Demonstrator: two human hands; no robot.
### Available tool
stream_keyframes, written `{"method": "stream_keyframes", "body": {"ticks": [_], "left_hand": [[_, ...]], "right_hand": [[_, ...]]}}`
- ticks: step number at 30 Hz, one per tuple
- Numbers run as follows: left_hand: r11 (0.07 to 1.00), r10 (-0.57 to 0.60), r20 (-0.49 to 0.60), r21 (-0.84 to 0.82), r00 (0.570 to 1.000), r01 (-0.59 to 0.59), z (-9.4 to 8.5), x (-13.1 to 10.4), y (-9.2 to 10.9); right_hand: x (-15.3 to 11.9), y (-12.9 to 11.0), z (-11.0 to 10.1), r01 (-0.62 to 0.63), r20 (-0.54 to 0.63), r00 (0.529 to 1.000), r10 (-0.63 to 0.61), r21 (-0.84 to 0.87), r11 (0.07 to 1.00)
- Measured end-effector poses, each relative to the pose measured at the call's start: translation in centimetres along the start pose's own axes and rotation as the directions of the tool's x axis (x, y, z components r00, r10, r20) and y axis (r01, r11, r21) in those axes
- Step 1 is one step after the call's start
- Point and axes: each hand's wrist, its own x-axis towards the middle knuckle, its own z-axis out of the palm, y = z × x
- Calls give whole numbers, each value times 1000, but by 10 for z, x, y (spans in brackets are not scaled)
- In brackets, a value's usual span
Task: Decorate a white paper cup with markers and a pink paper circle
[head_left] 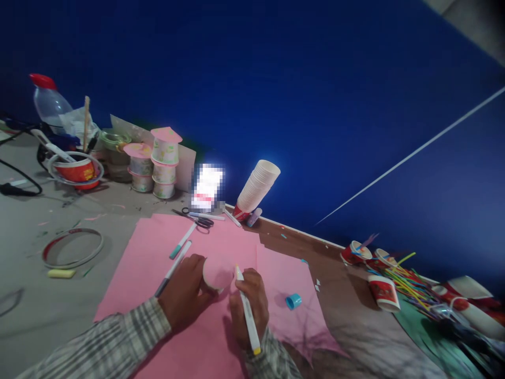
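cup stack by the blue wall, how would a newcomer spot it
Find the blue wall, then the bright screen near its base. Just right leans a tall stack of paper cups. Unlike the scattered cups, it shows many nested rims.

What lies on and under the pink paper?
On the pink paper: scissors at its far edge, markers and a blue cap. Above it, the left hand holds a round pink piece, the right hand a yellow-tipped marker. What it covers is hidden.
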Motion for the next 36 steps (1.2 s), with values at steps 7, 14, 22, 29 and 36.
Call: {"method": "stream_keyframes", "body": {"ticks": [7,14,22,29,36], "left_hand": [[999,8,22,-50,1000,-7,0,-1,-1],[996,-19,61,-86,998,25,-1,1,-1],[997,-8,57,-75,998,12,0,0,-4],[998,-7,72,-61,997,12,-1,1,-3],[998,13,61,-67,998,-9,-2,1,-1]], "right_hand": [[3,-6,1,-67,-31,997,73,170,983],[2,-7,4,-146,-19,987,157,269,952],[3,-5,5,-201,-17,978,208,186,962],[-1,-1,6,-221,-7,975,223,132,966],[0,0,7,-194,-36,980,196,39,980]]}}
